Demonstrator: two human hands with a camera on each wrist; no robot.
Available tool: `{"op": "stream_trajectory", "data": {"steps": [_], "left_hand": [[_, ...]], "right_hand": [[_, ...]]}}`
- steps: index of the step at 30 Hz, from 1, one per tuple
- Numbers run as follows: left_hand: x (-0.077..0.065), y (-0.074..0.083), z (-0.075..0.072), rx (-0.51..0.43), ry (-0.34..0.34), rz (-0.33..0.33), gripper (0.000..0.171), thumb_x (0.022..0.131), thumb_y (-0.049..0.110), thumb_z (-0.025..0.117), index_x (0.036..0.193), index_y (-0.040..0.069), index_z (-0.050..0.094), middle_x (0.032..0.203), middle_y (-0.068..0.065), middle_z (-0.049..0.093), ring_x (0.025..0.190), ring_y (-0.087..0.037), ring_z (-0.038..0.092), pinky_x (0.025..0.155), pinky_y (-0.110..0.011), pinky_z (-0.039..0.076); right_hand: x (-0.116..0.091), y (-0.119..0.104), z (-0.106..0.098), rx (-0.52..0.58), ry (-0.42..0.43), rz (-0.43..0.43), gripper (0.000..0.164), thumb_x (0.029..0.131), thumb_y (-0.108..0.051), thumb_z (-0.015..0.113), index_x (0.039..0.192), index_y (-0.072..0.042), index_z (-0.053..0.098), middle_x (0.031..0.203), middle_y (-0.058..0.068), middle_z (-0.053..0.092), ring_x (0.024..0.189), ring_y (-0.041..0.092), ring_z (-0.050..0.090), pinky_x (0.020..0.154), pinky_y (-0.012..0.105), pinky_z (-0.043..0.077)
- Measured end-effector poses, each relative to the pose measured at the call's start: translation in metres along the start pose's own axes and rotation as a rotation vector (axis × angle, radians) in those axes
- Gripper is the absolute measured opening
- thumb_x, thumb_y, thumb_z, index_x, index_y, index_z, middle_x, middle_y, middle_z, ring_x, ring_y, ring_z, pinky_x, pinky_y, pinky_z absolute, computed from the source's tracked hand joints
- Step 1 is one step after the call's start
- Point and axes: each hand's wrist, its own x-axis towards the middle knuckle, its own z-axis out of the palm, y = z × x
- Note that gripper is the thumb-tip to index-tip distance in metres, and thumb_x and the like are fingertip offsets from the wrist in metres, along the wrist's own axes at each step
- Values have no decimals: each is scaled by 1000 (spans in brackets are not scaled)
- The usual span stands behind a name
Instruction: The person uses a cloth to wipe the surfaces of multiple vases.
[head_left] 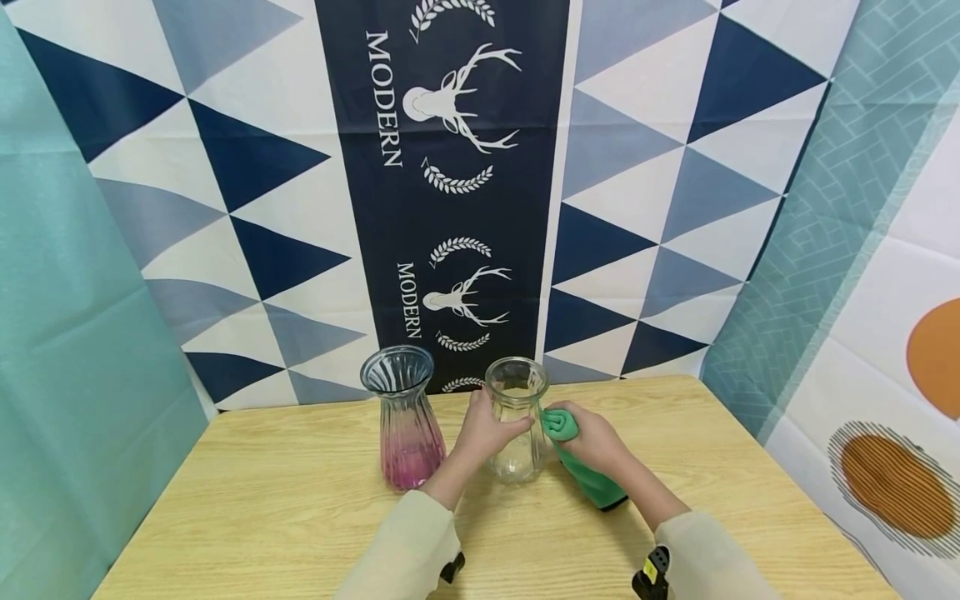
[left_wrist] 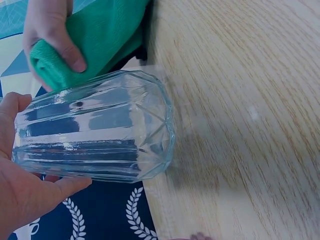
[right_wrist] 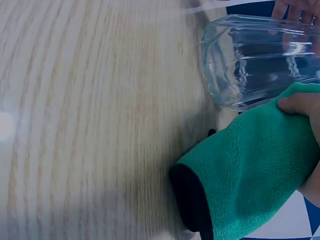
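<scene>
A clear ribbed glass vase (head_left: 517,460) stands upright near the back of the wooden table. My left hand (head_left: 480,429) grips its upper body from the left, thumb across the near side, as the left wrist view also shows on the glass (left_wrist: 100,130). On the other side, my right hand (head_left: 596,437) holds a green cloth (head_left: 592,482) with a dark edge, bunched at the top and hanging toward the tabletop. In the right wrist view the cloth (right_wrist: 250,165) overlaps the side of the vase (right_wrist: 250,62), with the thumb pressed over its fold.
To the left stands a flared glass vase (head_left: 408,450), blue-grey at the rim and pink at the base. Behind the light wooden table (head_left: 285,492) hangs a patterned curtain (head_left: 457,208) with deer heads and triangles. More fabric hangs at both sides.
</scene>
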Motion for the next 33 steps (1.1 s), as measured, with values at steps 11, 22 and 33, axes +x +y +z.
{"op": "stream_trajectory", "data": {"steps": [11,22,33], "left_hand": [[2,-2,1,-1,12,35,75,68,26,79,129,2,44,121,-19,52,115,-31,52,101,-46,44],[1,-3,2,-21,14,37,77,69,25,77,128,-3,38,124,-18,55,118,-31,52,102,-44,44],[1,-1,3,-43,8,24,73,70,23,76,131,2,40,126,-14,57,120,-27,52,104,-40,43]], "right_hand": [[0,3,0,-4,-11,-19,45,79,-6,70,122,-11,57,110,11,66,99,32,63,80,48,52],[5,-8,-12,81,59,-46,46,82,-8,69,126,-8,54,113,15,65,100,34,62,80,47,52],[7,-19,-19,85,144,-60,50,81,-9,70,127,-8,52,111,17,64,96,34,63,77,46,51]]}}
